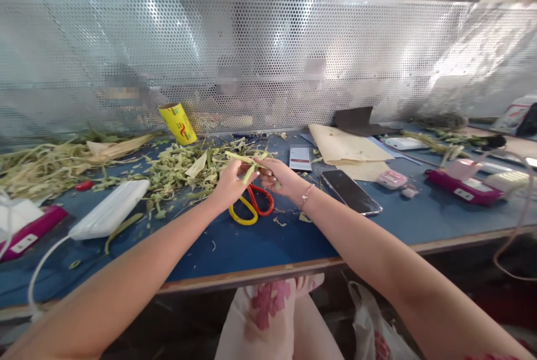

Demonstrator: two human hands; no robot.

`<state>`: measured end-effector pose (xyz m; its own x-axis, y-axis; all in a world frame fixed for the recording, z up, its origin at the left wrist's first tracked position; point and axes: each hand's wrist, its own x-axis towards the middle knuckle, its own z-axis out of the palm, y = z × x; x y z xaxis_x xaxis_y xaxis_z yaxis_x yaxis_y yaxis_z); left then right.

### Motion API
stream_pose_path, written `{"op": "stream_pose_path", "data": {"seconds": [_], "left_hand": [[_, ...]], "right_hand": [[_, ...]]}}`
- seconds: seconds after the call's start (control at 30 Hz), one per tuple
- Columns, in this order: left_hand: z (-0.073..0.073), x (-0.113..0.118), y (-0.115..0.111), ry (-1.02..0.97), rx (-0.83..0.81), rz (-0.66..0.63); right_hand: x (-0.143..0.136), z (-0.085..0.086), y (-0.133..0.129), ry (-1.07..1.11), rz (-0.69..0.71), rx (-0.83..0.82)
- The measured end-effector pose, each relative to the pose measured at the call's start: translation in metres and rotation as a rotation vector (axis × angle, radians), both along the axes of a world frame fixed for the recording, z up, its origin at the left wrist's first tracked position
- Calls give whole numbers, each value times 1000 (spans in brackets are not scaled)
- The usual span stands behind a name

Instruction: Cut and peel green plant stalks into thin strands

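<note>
Above the blue table, my left hand (230, 186) is closed on pale green plant strips (240, 157), its thumb and fingers pinching them. My right hand (277, 174) meets it from the other side, fingers closed on the same crossed strips. A bracelet circles my right wrist. Scissors with one yellow and one red handle (267, 212) lie just beneath my hands, their blades hidden. Behind and left of my hands spreads a pile of pale green plant scraps (172, 164), with a dry husk-like piece (197, 165) on it.
A yellow cardboard tube (178, 124) leans near the perforated metal screen (268, 29). At left lie a white power bank with a cable (111, 207) and a magenta power strip (37, 228). Rightward are a phone (351, 191), brown paper (342, 144), a pink case (392, 179) and another magenta strip (461, 189).
</note>
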<state>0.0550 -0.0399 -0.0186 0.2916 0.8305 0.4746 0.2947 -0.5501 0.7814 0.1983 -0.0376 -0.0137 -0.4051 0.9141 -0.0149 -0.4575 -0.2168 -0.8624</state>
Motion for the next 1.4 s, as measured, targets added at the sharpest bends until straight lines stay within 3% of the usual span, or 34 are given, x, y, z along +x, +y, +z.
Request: {"op": "stream_pose_path", "data": {"seconds": [0.17,0.37,0.5,0.77,1.2,1.4], "left_hand": [[-6,2,5,-78,-103,7],[-9,7,2,-84,-57,41],[-3,7,-3,-55,-14,91],[10,3,-4,22,-73,61],[10,1,3,12,-213,-2],[3,-2,9,49,-143,0]], "right_hand": [[-9,-2,-1,-109,-174,64],[-15,-10,3,-340,-417,306],[-14,-11,3,-404,-438,386],[-10,-7,1,-416,-529,409],[-4,-6,5,-397,-570,457],[-3,-4,3,-443,-446,515]]}}
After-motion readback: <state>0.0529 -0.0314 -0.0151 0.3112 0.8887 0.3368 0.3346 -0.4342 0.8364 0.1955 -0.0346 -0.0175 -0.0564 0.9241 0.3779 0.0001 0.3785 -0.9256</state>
